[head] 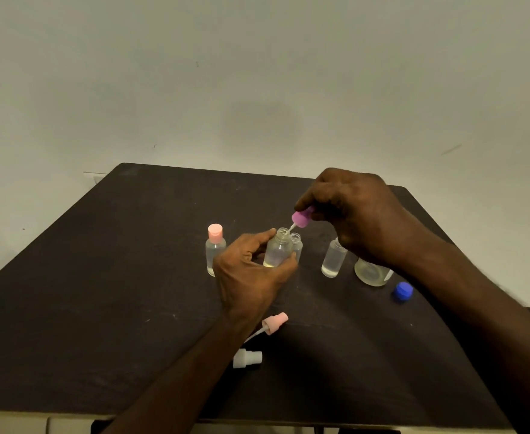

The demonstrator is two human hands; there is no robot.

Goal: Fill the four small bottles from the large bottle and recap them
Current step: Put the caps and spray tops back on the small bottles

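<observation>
My left hand (251, 274) grips a small clear bottle (277, 250) standing uncapped on the dark table (101, 292). My right hand (351, 214) pinches a purple spray cap (301, 217) tilted above it, the cap's thin tube reaching into the bottle's mouth. A second uncapped small bottle (297, 244) stands just behind. A small bottle with a pink cap (215, 250) stands to the left. Another small clear bottle (333, 258) stands to the right, its top hidden by my right hand. The large bottle (371, 272) stands further right, mostly hidden.
A blue cap (402, 290) lies right of the large bottle. A pink spray cap (273, 323) with its tube and a white spray cap (247, 358) lie on the table near my left forearm. A pale wall rises behind the table.
</observation>
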